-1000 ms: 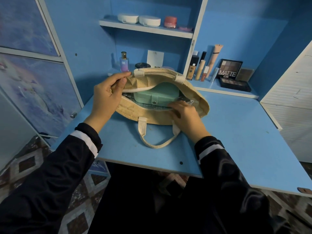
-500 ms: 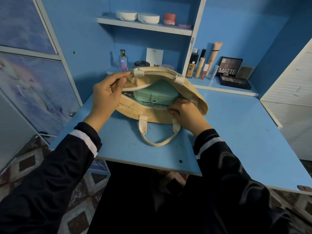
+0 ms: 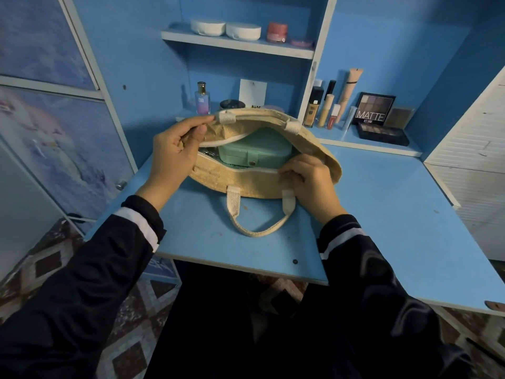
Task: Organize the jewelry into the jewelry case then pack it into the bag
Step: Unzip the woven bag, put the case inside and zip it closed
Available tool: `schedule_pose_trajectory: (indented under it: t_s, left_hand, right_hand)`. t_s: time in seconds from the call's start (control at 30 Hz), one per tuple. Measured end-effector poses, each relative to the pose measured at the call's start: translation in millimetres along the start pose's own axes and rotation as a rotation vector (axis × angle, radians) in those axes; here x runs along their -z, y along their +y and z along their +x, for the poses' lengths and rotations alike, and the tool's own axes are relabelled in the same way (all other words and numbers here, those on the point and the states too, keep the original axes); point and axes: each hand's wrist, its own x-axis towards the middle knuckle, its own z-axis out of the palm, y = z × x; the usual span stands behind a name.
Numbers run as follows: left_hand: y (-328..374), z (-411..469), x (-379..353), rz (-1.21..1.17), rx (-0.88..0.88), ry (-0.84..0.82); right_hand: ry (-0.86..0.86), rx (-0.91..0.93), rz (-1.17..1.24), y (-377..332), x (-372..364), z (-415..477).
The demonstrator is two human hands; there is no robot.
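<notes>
- The mint-green jewelry case (image 3: 255,151), closed, with a small snap on its front, lies inside the open bag (image 3: 246,184).
- The bag is tan weave with cream handles and lies on the blue worktop (image 3: 382,214).
- The left grip (image 3: 175,154) pinches the bag's far rim.
- The right grip (image 3: 308,181) grasps the bag's near rim.

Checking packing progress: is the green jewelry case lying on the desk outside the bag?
No, the jewelry case sits inside the open bag, visible through its mouth.
</notes>
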Motion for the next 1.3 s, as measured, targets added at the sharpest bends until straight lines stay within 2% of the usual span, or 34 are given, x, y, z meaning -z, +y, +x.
schedule_pose_trajectory:
  t_s: [0.13, 0.43, 0.57, 0.67, 0.8, 1.03, 1.3]
  left_hand:
    - [0, 3, 1, -0.007, 0.016, 0.011]
    - [1, 14, -1, -0.014, 0.03, 0.046]
    - [1, 14, 0, -0.01, 0.036, 0.038]
    - [2, 15, 0, -0.005, 0.037, 0.033]
    - [3, 17, 0, 0.001, 0.04, 0.038]
    - [5, 25, -1, -0.005, 0.043, 0.035]
    - [7, 39, -6, 0.097, -0.024, 0.052]
  right_hand:
    - [0.168, -0.009, 0.033, 1, 6, -9]
    - [0.085, 0.144, -0.099, 6, 9, -12]
    - [0.256, 0.179, -0.23, 6, 23, -24]
    - [0.303, 0.122, -0.276, 17, 35, -30]
    - [0.145, 0.017, -0.155, 34, 43, -36]
    - [0.077, -0.076, 0.059, 32, 48, -18]
    - [0.087, -0.279, 0.09, 10, 59, 16]
